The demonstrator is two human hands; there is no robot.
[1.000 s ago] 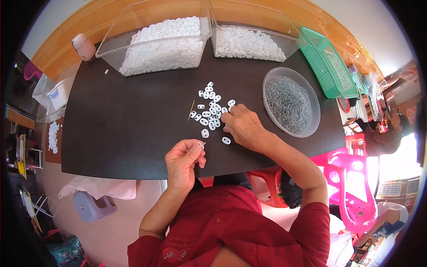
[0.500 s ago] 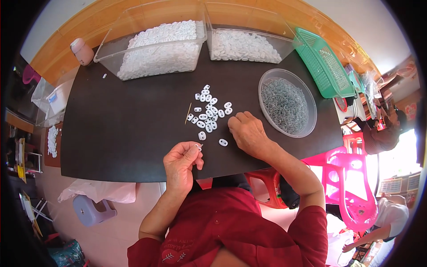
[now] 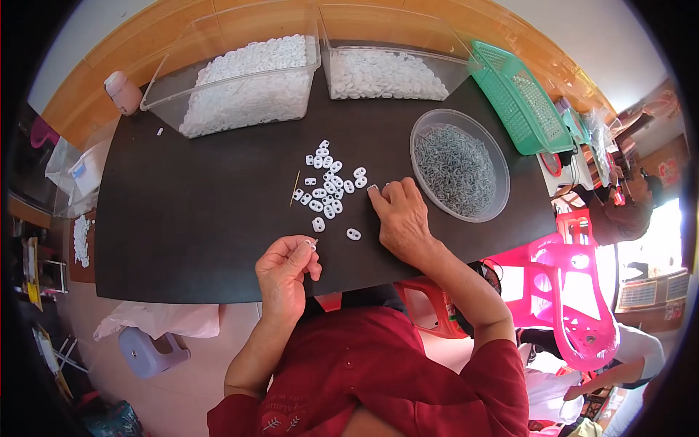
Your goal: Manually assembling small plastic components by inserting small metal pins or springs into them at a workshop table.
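**Small white pieces, one pinched, one reached for**

Since 1 second ago, both hands have shifted only a little: the right hand has slid toward the near edge of the scattered pieces, and the left has stayed lifted over the table's front edge.

At 9 o'clock of the scatter, the dark table (image 3: 182, 218) is bare. At 7 o'clock, the left hand (image 3: 287, 271) is curled, thumb and forefinger closed on 1 small white piece (image 3: 312, 244); whether anything is fitted into it cannot be told. At the centre lies the cluster of white oval pieces (image 3: 326, 191), with a thin stick (image 3: 295, 188) just beside it at 9 o'clock and 1 stray piece (image 3: 353, 234) at 5 o'clock. At 3 o'clock of the cluster the right hand (image 3: 400, 218) rests palm down, fingers loosely bent, its forefinger tip touching a piece at the cluster's edge; it grips nothing that shows. Farther at 3 o'clock stands the round clear bowl of small metal parts (image 3: 459, 167).

To do this well, I judge the right forefinger should drag 1 piece clear of its neighbours before lifting, while the left keeps its pinch light and steady.
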